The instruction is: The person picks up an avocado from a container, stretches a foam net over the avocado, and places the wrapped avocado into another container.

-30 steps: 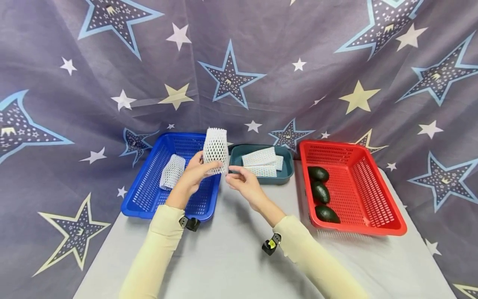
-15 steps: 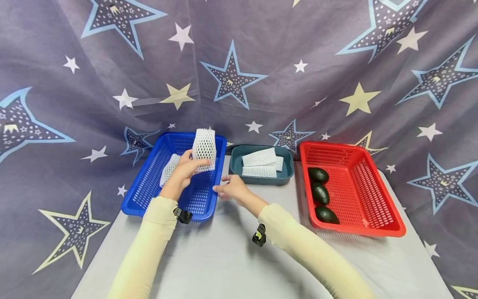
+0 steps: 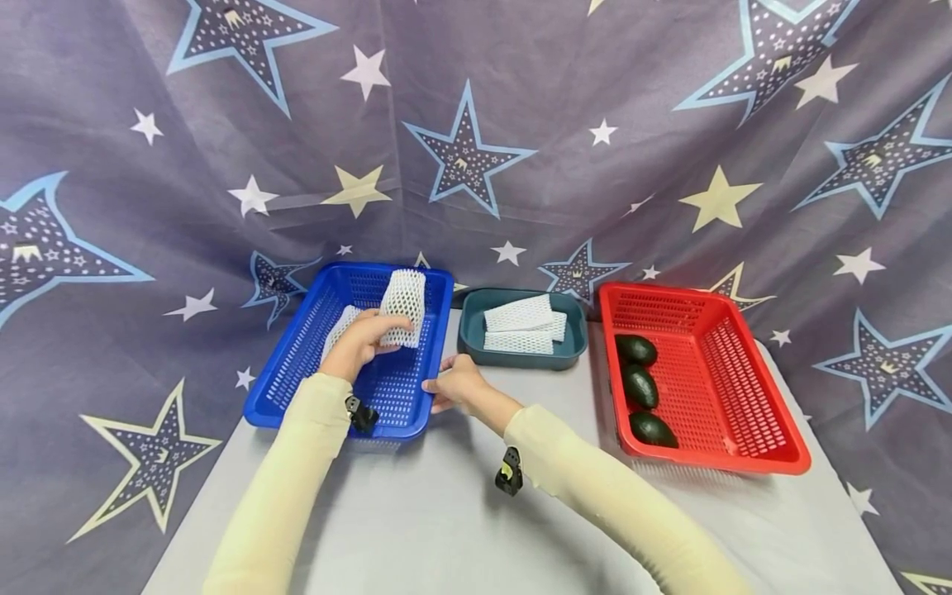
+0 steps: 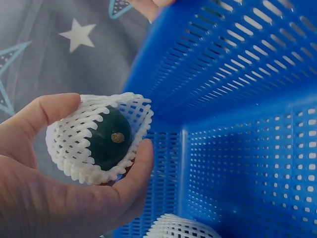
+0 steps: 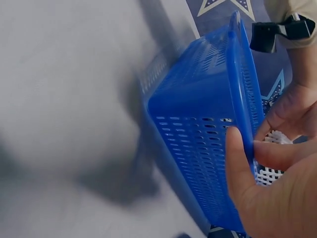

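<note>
A dark green fruit (image 4: 111, 139) is wrapped in a white foam net (image 3: 404, 306); its stem end, with a brown spot, is shown through the net's open end; the wrapped fruit is held over the far right part of the blue basket (image 3: 387, 405); it is grasped by the left hand (image 3: 364, 337), with the thumb and fingers curled round the net; the net is stood roughly upright in the head view.

The basket's right rim is pinched between thumb and fingers of the right hand (image 3: 459, 383); a second net (image 3: 338, 329) is seen inside the basket, on the left, partly covered by the left hand; its contents cannot be told.

To the right of the blue basket, at the far side, a teal tray (image 3: 521, 360) is placed; flat white nets (image 3: 518, 314) are laid in it, overlapping; farther right a red basket (image 3: 714, 380) is set; three dark green avocados (image 3: 641, 387) are lined up along its left wall, near to far.

Everything is set on a pale grey table (image 3: 461, 512); the far side is backed by a star-patterned curtain (image 3: 595, 190); cream sleeves (image 3: 275, 496) are worn on both arms.
</note>
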A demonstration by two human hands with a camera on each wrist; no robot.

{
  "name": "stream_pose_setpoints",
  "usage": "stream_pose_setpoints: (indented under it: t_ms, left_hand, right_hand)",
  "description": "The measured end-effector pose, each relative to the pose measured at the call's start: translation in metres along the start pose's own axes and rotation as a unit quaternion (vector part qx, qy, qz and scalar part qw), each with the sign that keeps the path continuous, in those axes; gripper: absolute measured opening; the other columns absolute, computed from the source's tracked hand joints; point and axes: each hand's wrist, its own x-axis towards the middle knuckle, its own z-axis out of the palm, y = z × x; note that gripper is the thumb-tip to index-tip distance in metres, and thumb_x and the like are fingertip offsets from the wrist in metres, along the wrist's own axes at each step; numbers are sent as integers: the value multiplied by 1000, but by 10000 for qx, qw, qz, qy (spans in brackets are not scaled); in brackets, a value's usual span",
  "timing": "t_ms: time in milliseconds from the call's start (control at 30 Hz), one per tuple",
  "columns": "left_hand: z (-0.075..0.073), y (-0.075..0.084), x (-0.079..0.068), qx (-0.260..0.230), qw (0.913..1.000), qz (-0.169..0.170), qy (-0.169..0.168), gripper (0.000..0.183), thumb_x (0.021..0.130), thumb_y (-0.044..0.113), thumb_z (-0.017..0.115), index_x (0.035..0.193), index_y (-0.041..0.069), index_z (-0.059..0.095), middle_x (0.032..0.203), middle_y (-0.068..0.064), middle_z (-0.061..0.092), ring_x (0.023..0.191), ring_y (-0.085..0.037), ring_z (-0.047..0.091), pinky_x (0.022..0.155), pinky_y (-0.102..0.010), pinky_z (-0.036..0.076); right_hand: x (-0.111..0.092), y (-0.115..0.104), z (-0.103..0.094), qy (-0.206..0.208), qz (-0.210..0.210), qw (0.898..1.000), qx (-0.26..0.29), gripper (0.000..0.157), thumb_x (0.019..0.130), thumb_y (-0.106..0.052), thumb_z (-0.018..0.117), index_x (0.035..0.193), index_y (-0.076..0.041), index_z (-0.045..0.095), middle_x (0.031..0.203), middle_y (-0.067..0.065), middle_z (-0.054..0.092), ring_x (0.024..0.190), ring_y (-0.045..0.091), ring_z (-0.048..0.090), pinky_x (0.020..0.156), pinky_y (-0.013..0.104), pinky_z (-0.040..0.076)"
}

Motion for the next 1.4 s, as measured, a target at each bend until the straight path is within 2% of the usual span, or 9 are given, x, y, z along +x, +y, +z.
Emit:
stream_pose_setpoints:
  t_ms: [67, 167, 467, 600, 767, 900, 1167, 1267, 1400]
  left_hand:
    - [0, 0, 3, 20, 9999, -127, -13, 25, 89, 7, 65, 110, 6, 52, 111, -3, 53, 120, -24, 49, 117, -50, 42]
    - [1, 0, 9, -3, 9993, -368, -30, 25, 88, 6, 65, 109, 6, 52, 120, -6, 48, 122, -24, 46, 117, -49, 42]
    - [4, -8, 30, -108, 9954, -925, -229, 57, 88, 6, 63, 138, -3, 38, 149, -19, 25, 132, -30, 37, 115, -46, 44]
    - [5, -12, 33, -142, 9947, -982, -253, 60, 89, 5, 64, 141, -3, 36, 138, -16, 36, 125, -28, 44, 114, -46, 45]
    - [4, -16, 37, -97, 9950, -902, -422, 40, 89, 2, 61, 126, -1, 46, 122, -11, 48, 118, -27, 50, 115, -50, 43]
    - [4, -18, 41, 330, 9944, -815, -591, 38, 89, 3, 57, 125, 0, 47, 133, -16, 48, 127, -31, 46, 116, -56, 41]
    - [5, -19, 44, 930, 9910, -846, -463, 35, 87, 6, 51, 122, 1, 49, 138, -19, 48, 124, -32, 47, 112, -60, 43]
    - [4, -18, 43, 1110, 9881, -898, -578, 55, 89, 12, 54, 140, -4, 39, 155, -26, 32, 138, -38, 39, 115, -60, 40]
    - [2, -14, 42, 1555, 9808, -942, -711, 88, 92, 25, 60, 158, -7, 11, 165, -32, 11, 149, -46, 26, 119, -60, 35]
  right_hand:
    - [0, 0, 1, 75, 28, 10000, 6, 30, 90, 9, 68, 114, 10, 50, 75, 7, 56, 50, 15, 59, 61, 34, 64]
    - [0, 0, 3, 163, 47, 9999, -24, 27, 90, 8, 69, 110, 9, 51, 75, 6, 55, 50, 15, 58, 59, 33, 63]
    - [0, -1, 6, 252, 40, 9996, -74, 26, 90, 8, 70, 106, 7, 49, 77, 6, 52, 51, 16, 57, 54, 30, 61]
    - [-1, -1, 8, 257, 5, 9996, -153, 24, 91, 8, 69, 91, -1, 47, 76, 5, 53, 52, 15, 57, 55, 30, 61]
    - [-3, 0, 8, 325, -9, 9990, -299, 33, 91, 7, 69, 80, -9, 43, 75, 4, 53, 52, 15, 57, 54, 28, 60]
    - [-2, 1, 7, 398, 4, 9987, -327, 35, 91, 8, 69, 78, -10, 41, 75, 4, 53, 51, 15, 56, 54, 29, 60]
    - [-3, 1, 6, 414, 37, 9984, -395, 35, 91, 7, 69, 77, -10, 41, 74, 4, 52, 51, 15, 57, 55, 29, 61]
    - [-3, 1, 6, 409, 24, 9984, -393, 37, 91, 7, 69, 76, -10, 41, 73, 4, 52, 51, 15, 57, 55, 29, 61]
    - [-4, 0, 6, 415, 1, 9984, -377, 39, 91, 8, 69, 75, -11, 40, 73, 3, 51, 51, 15, 56, 54, 29, 60]
